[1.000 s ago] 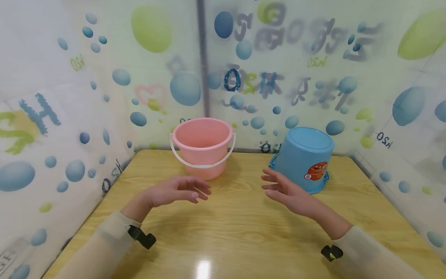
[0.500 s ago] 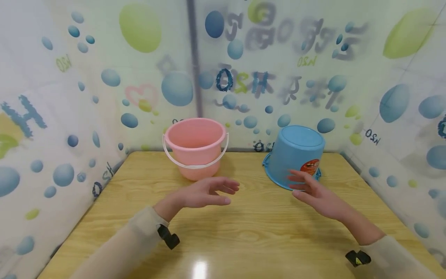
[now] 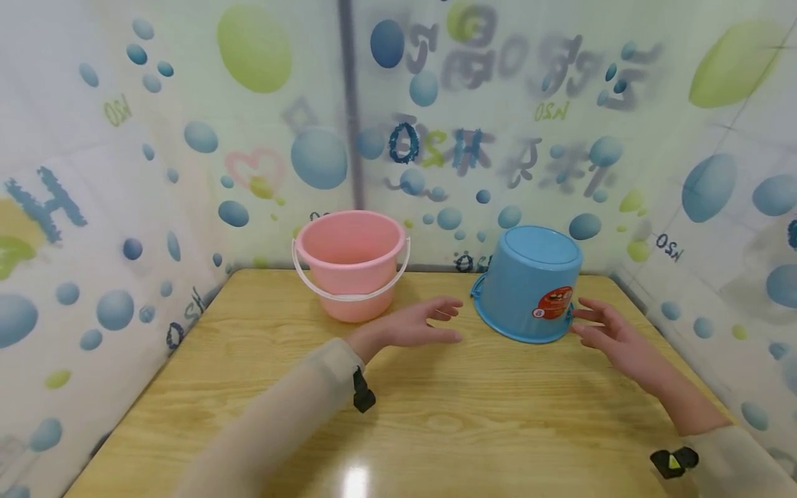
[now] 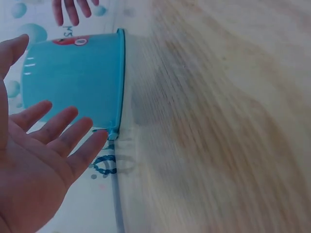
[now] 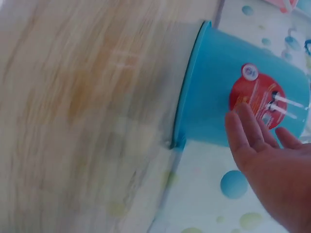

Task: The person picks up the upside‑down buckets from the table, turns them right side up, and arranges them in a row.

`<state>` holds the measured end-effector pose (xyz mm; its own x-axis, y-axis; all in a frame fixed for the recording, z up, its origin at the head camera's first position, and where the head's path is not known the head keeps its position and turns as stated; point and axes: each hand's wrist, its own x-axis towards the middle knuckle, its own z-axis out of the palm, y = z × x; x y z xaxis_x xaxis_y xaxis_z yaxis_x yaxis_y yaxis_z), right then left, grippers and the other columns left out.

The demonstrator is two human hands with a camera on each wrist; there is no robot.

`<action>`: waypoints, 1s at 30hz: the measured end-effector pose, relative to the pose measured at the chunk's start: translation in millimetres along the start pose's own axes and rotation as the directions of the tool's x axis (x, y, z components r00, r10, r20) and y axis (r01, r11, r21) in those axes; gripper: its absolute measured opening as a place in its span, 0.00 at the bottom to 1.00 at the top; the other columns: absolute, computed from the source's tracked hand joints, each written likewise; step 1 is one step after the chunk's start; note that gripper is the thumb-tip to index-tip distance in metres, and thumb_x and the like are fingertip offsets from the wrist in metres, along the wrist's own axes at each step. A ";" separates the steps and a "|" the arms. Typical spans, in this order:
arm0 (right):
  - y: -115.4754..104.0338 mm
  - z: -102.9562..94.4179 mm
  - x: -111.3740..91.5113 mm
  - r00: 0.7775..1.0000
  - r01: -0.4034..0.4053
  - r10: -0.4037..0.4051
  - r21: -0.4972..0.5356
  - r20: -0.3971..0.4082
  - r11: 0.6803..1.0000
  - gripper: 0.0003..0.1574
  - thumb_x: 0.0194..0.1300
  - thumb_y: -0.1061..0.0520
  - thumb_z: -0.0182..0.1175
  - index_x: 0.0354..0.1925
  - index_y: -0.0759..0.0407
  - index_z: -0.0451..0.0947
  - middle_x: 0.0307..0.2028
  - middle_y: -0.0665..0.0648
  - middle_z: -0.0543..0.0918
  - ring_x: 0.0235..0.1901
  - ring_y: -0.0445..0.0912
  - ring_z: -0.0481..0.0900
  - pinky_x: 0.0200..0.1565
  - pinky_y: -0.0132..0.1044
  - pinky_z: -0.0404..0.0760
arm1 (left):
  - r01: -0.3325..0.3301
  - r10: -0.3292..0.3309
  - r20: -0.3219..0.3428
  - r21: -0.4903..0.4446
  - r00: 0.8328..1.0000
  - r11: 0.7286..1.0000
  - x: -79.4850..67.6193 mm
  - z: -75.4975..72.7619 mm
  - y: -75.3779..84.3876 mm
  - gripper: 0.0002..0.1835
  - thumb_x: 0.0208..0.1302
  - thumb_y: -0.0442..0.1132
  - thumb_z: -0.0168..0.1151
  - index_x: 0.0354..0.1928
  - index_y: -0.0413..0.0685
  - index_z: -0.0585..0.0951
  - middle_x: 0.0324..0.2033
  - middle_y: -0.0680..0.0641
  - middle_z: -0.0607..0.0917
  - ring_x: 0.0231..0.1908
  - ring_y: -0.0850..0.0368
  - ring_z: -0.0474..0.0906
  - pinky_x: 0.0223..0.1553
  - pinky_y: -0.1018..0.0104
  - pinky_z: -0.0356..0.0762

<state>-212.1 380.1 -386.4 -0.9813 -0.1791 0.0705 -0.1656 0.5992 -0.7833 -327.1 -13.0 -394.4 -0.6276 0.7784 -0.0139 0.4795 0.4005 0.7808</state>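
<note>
**Left hand (image 3: pixel 420 325) and right hand (image 3: pixel 616 342) on either side of the blue bucket (image 3: pixel 517 277).**

Compared with half a second ago, the left hand has shifted rightward, away from the front of the pink bucket (image 3: pixel 351 278), while the right hand has passed from before the blue bucket to its right side. Both buckets keep their places on the table (image 3: pixel 436 429). The change suggests that the work now centres on the blue bucket, with the pink one left aside.

The blue bucket stands inverted towards the back right of the table, closed base uppermost and rim down, its red sticker (image 3: pixel 554 303) facing the person. It lies in the wide space between the two hands. Neither hand grips anything: the fingers of both are extended and spread, palms turned inward. The left fingertips end short of the rim on the left; the right fingertips reach close to the lower right side, where contact cannot be told. The pink bucket, upright with its white handle (image 3: pixel 351 297) hanging in front, stands to the left, behind the left forearm.
</note>
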 end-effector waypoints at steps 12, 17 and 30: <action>34.7 -9.2 32.3 0.981 -0.172 0.181 -0.123 0.064 0.977 0.68 0.72 0.40 0.62 0.80 0.63 0.25 0.76 0.81 0.41 0.71 0.81 0.51 0.62 0.74 0.68 | 0.062 -0.063 -0.128 -0.018 0.990 0.998 82.9 20.0 -16.5 0.50 0.63 0.59 0.71 0.81 0.65 0.54 0.79 0.47 0.60 0.78 0.44 0.55 0.73 0.41 0.61; 46.7 -13.1 42.9 0.979 -0.169 0.182 -0.135 0.089 0.976 0.73 0.67 0.43 0.67 0.80 0.61 0.23 0.77 0.79 0.35 0.71 0.83 0.44 0.65 0.76 0.60 | 0.096 -0.096 -0.149 -0.007 0.984 0.995 101.6 22.9 -17.1 0.55 0.59 0.57 0.74 0.82 0.66 0.50 0.80 0.49 0.57 0.79 0.47 0.54 0.75 0.42 0.59; 58.4 -10.2 62.7 0.985 -0.121 0.137 -0.146 0.106 0.982 0.81 0.60 0.46 0.75 0.81 0.53 0.21 0.80 0.73 0.32 0.73 0.81 0.42 0.69 0.76 0.51 | 0.150 -0.146 -0.083 0.056 0.986 0.987 122.7 29.5 -20.2 0.65 0.59 0.53 0.76 0.83 0.63 0.36 0.82 0.50 0.46 0.81 0.48 0.46 0.79 0.48 0.49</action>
<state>-284.3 411.9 -421.5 -0.9787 -0.1772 -0.1033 -0.0585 0.7239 -0.6874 -395.7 88.6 -430.4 -0.7392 0.6693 -0.0758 0.4133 0.5395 0.7335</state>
